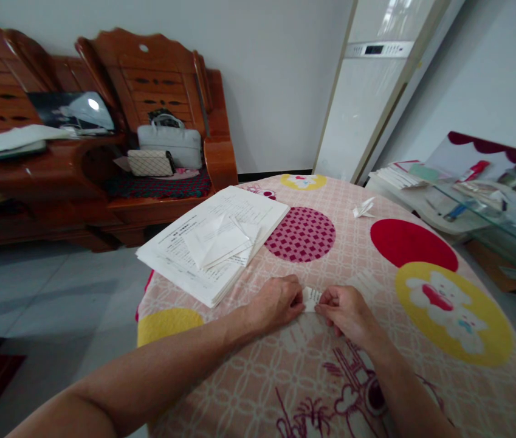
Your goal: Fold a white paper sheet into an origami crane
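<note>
A small folded piece of white printed paper (311, 298) lies on the patterned tablecloth (376, 365). My left hand (278, 302) and my right hand (346, 307) both pinch it from either side, fingers curled and pressed on its edges. Most of the paper is hidden between my fingers.
A stack of printed sheets (212, 243) with folded paper on top lies at the table's left. A small folded paper figure (363, 208) sits farther back. A wooden bench (103, 152) with bags stands left; a glass shelf with papers (467, 188) is right; a tall white unit (367, 91) stands behind.
</note>
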A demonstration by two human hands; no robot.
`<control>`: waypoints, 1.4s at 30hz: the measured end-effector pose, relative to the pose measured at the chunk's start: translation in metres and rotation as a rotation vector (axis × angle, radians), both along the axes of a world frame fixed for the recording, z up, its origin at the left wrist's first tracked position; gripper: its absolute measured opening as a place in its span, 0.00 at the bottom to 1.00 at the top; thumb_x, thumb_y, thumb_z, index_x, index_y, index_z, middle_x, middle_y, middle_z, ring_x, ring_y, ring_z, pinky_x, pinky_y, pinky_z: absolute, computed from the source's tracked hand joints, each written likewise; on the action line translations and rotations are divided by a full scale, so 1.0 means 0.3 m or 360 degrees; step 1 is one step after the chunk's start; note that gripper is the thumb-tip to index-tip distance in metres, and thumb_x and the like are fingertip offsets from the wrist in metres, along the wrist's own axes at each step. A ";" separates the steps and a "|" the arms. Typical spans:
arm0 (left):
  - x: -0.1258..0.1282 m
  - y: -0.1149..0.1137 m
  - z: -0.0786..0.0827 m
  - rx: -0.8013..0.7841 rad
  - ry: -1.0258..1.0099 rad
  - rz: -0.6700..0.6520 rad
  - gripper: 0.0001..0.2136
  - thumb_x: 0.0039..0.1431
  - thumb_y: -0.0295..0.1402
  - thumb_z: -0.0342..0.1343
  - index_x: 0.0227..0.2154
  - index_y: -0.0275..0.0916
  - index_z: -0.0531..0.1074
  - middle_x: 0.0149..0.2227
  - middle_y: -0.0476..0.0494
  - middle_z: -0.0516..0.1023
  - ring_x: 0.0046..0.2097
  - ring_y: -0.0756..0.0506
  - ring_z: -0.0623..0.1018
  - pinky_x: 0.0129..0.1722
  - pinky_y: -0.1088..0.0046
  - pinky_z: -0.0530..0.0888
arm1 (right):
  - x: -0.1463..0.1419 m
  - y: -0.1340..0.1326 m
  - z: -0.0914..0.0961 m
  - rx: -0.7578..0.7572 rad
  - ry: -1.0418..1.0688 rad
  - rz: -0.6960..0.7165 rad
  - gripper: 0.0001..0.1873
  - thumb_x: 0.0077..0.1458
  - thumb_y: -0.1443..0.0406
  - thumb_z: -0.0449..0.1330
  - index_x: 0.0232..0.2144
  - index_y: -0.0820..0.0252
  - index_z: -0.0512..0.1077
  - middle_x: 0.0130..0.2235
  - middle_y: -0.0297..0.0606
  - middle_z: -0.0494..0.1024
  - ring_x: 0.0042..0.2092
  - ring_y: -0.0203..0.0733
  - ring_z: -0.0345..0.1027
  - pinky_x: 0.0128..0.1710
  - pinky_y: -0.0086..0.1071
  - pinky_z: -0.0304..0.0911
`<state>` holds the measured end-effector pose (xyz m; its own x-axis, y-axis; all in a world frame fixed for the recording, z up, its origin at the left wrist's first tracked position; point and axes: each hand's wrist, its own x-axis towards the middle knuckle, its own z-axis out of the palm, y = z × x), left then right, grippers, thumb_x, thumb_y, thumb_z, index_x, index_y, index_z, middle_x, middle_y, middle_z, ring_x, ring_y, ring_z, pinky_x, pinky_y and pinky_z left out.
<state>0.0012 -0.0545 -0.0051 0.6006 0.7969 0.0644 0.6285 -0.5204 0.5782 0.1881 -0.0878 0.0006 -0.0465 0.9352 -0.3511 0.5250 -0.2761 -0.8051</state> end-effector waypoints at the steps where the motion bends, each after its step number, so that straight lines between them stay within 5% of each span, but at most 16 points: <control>1: 0.000 0.000 -0.001 0.0006 0.0005 0.0001 0.03 0.52 0.28 0.57 0.25 0.35 0.72 0.30 0.47 0.73 0.31 0.50 0.72 0.30 0.77 0.64 | 0.001 -0.001 0.003 -0.0005 -0.0004 -0.0001 0.05 0.49 0.71 0.57 0.22 0.60 0.66 0.16 0.27 0.67 0.13 0.28 0.57 0.11 0.20 0.49; 25: 0.009 0.002 0.012 -0.0009 0.0063 -0.0007 0.04 0.52 0.27 0.55 0.24 0.35 0.72 0.29 0.47 0.73 0.30 0.51 0.71 0.30 0.77 0.63 | 0.002 0.003 -0.009 0.0250 -0.0350 0.0015 0.06 0.45 0.71 0.58 0.20 0.60 0.68 0.15 0.29 0.68 0.15 0.31 0.60 0.16 0.24 0.50; 30: 0.007 -0.002 0.015 0.0004 0.0056 -0.0015 0.03 0.52 0.27 0.55 0.25 0.35 0.72 0.29 0.47 0.73 0.30 0.51 0.71 0.30 0.77 0.64 | 0.001 -0.007 0.009 0.0244 0.0008 -0.0056 0.03 0.47 0.68 0.56 0.22 0.59 0.67 0.17 0.29 0.68 0.16 0.32 0.60 0.16 0.24 0.52; 35: 0.005 0.003 0.012 0.0002 0.0040 -0.0016 0.05 0.52 0.28 0.55 0.25 0.34 0.74 0.29 0.46 0.73 0.31 0.50 0.72 0.31 0.77 0.64 | -0.049 0.001 0.009 0.0456 0.0131 0.0122 0.03 0.45 0.68 0.57 0.24 0.60 0.71 0.21 0.33 0.73 0.23 0.36 0.67 0.23 0.26 0.59; 42: -0.060 0.075 0.022 -0.0378 -0.0183 -0.0243 0.07 0.49 0.26 0.56 0.29 0.35 0.78 0.28 0.49 0.76 0.30 0.52 0.73 0.29 0.79 0.64 | -0.068 0.018 -0.018 0.0499 -0.0077 0.0143 0.03 0.41 0.72 0.58 0.20 0.61 0.70 0.21 0.33 0.73 0.24 0.36 0.66 0.25 0.26 0.57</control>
